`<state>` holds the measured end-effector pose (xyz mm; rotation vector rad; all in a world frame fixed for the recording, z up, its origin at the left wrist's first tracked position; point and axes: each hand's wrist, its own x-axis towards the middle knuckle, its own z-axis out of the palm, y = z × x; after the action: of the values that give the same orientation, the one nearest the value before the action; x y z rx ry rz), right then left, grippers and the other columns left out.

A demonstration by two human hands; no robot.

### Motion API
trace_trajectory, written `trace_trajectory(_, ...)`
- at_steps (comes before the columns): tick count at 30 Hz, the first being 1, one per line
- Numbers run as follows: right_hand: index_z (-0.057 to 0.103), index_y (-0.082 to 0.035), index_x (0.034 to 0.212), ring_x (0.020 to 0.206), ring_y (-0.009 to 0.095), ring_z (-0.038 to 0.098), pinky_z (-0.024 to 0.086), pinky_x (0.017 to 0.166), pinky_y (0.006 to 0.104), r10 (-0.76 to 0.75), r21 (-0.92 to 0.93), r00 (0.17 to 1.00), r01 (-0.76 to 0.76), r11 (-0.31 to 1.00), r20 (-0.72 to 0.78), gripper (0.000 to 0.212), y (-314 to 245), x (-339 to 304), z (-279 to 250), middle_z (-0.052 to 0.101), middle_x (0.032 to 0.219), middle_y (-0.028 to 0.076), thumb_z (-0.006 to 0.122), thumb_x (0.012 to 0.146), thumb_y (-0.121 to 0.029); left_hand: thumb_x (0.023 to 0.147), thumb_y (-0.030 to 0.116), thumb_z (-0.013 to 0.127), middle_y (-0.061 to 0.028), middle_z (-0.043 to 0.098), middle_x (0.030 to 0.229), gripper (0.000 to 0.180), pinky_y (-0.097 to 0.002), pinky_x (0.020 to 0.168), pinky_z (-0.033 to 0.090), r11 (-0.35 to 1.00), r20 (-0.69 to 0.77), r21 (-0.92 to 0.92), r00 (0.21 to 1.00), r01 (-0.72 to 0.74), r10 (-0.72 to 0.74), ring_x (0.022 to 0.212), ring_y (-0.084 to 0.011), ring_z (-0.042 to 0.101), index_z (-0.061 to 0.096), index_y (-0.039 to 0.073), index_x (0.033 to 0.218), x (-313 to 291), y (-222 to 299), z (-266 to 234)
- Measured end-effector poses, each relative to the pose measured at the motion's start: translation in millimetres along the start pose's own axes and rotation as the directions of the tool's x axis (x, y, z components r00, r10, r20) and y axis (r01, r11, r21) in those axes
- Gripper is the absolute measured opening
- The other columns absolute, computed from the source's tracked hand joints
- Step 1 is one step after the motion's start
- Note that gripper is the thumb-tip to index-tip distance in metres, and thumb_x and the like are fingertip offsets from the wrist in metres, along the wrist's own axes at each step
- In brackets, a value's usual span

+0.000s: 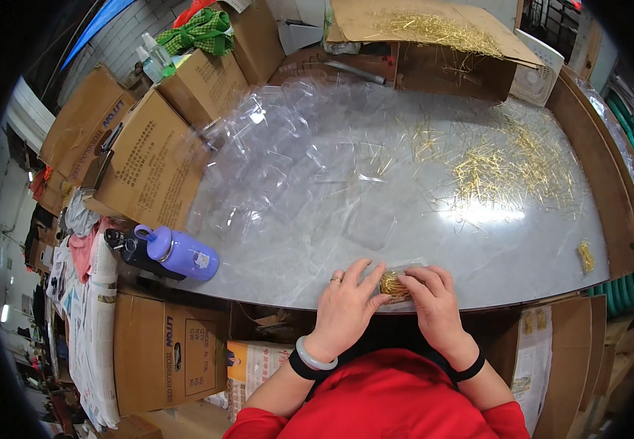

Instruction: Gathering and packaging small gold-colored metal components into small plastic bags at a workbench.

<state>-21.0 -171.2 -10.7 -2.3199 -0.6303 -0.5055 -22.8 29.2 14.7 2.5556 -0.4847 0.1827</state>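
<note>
At the table's near edge, a small bundle of gold-coloured wire pins (394,287) lies in a clear plastic packet (412,264) between my hands. My left hand (348,304) wears a ring and closes on the bundle's left side, its thumb against the pins. From the other side, the bent fingers and thumb of my right hand (435,301) press on the same bundle. Loose gold pins (481,175) are strewn in a wide heap farther off to the right. Another compact gold bundle (586,256) sits near the table's right edge.
Many clear plastic pouches (266,161) cover the table's left half. A purple bottle (185,252) and a black bottle (138,252) lie at the left edge. Cardboard boxes (152,164) stand at the left. More pins (434,29) rest on a cardboard box at the back.
</note>
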Motion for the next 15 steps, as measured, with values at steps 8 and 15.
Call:
trace_trajectory(8, 0.059, -0.005, 0.132, 0.119, 0.036, 0.055, 0.046, 0.102, 0.0422, 0.109, 0.191, 0.989, -0.09, 0.978, -0.095, 0.042, 3.7, -3.8, -3.0, 0.058, 0.13, 0.017, 0.064, 0.091, 0.001, 0.093, 0.017, 0.067, -0.0199, 0.047, 0.143, 0.056, -0.0491, 0.112, 0.037, 0.975, -0.11, -0.116, 0.978, -0.19, 0.177, 0.133, -0.0415, 0.046, 0.048, -0.004, 0.141, -1.3, -6.1, 22.7)
trace_trajectory(15, 0.038, 0.004, 0.149, 0.136, 0.043, 0.045, 0.035, 0.114, 0.0514, 0.212, 0.088, 0.977, -0.213, 0.973, 0.02, 0.062, -5.8, -27.5, -19.4, 0.047, 0.147, 0.024, 0.064, 0.094, -0.006, 0.093, 0.016, 0.067, -0.0236, 0.043, 0.147, 0.064, -0.0563, 0.118, 0.03, 0.944, -0.084, -0.132, 0.952, -0.302, 0.293, 0.139, -0.0432, 0.041, 0.039, -0.005, 0.147, 6.4, 0.5, 43.2)
